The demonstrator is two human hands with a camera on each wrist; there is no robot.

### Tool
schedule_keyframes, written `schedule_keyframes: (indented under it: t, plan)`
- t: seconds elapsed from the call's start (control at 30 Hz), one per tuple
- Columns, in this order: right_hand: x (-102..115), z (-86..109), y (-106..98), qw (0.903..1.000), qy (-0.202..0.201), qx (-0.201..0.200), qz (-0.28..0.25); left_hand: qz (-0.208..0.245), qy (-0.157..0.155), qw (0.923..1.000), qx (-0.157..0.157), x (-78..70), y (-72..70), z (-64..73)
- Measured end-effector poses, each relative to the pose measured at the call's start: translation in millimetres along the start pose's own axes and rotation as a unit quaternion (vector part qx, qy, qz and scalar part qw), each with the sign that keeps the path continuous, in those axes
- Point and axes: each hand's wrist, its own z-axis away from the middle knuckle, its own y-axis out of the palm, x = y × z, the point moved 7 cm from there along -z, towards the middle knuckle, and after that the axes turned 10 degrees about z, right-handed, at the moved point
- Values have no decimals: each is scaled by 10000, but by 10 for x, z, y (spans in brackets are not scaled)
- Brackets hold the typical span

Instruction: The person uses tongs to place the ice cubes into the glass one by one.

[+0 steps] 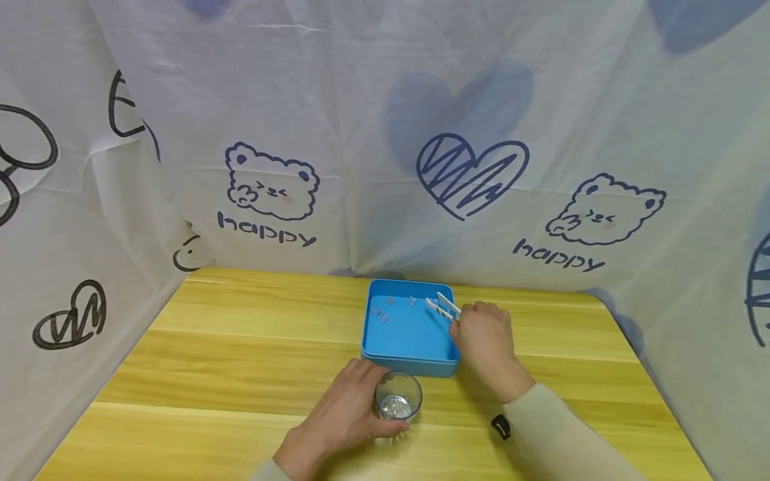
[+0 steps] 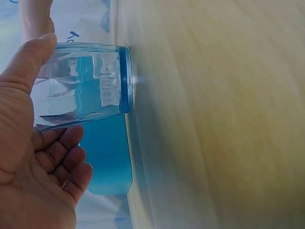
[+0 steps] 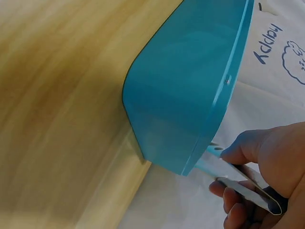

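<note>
My left hand holds a clear drinking glass that stands on the table, thumb on one side and fingers on the other. Some clear pieces lie at the bottom of the glass. Just beyond it is a shallow blue box, with several small clear cubes scattered on its floor. Over the box's right side, my right hand grips small white tongs. Their tips are spread apart inside the box, near the back right corner; whether a cube lies between them is too small to tell.
The wooden table runs back to a white cloth printed with bears and hearts, which also hangs at both sides. A small black object shows beside the right sleeve.
</note>
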Motion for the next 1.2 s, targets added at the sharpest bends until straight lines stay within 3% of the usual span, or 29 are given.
schedule_keyframes:
  t: [0.27, 1.2]
  plan:
    - [78, -53, 62, 9994, 16, 293, 195, 39, -28, 10000, 30, 5, 4, -4]
    - [122, -100, 149, 9996, 5, 291, -37, -17, 24, 10000, -33, -7, -1, 9]
